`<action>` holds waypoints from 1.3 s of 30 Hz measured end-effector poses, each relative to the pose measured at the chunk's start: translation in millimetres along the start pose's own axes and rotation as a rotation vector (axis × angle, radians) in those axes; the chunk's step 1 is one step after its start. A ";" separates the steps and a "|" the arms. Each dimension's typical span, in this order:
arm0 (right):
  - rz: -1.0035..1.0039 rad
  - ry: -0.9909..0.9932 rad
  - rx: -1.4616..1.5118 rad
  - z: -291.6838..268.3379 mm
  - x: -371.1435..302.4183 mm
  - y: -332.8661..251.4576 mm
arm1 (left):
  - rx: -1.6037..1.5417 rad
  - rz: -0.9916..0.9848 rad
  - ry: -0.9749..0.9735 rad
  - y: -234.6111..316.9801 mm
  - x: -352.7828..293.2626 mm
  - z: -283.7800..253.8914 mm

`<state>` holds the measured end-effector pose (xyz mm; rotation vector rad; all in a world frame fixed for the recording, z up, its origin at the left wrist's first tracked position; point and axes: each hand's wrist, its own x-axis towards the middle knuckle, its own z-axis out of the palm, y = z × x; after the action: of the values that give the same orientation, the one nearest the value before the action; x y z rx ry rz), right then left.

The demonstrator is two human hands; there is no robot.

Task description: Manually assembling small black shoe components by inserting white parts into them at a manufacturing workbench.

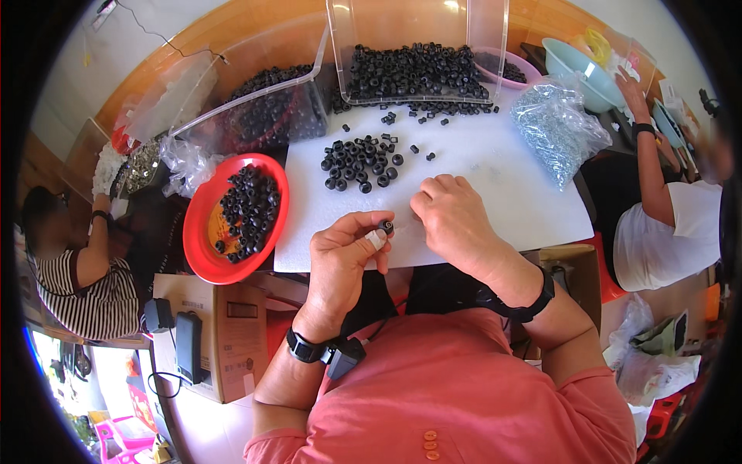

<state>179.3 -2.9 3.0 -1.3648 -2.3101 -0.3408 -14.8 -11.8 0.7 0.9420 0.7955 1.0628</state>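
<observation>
My left hand (340,259) pinches a small black knob (386,226) between thumb and forefinger, over the near part of a white foam board (495,201). A white wrap covers the tip of its thumb. Just to the right, my right hand (456,220) is closed, its fingertips curled in and pointing toward the knob. Whatever those fingers hold, if anything, is hidden. Beyond my hands, a loose pile of black knobs (359,161) lies on the board, with a few single ones scattered behind it.
Left of the board, a red bowl (195,251) holds more black knobs. Clear plastic bins (318,58) of black parts stand at the back. A clear bag of small silvery pieces (553,127) lies on the right. Other people sit at both sides; the right one reaches toward a light-blue basin (576,73).
</observation>
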 end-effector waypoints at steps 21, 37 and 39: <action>0.215 0.267 0.651 -5.9 -5.3 5.4 | -0.105 -0.075 -0.010 -0.1 13.3 10.3; 0.217 0.229 0.944 -3.7 2.2 -14.9 | -0.143 -0.046 -0.034 -7.1 11.7 5.6; 0.228 0.214 0.990 -4.2 1.9 -16.6 | -0.143 -0.039 -0.028 -8.4 10.7 6.0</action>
<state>165.1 -11.3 7.7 -0.9673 -1.6941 0.6256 -3.4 -4.7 -5.6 0.8152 0.7027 1.0563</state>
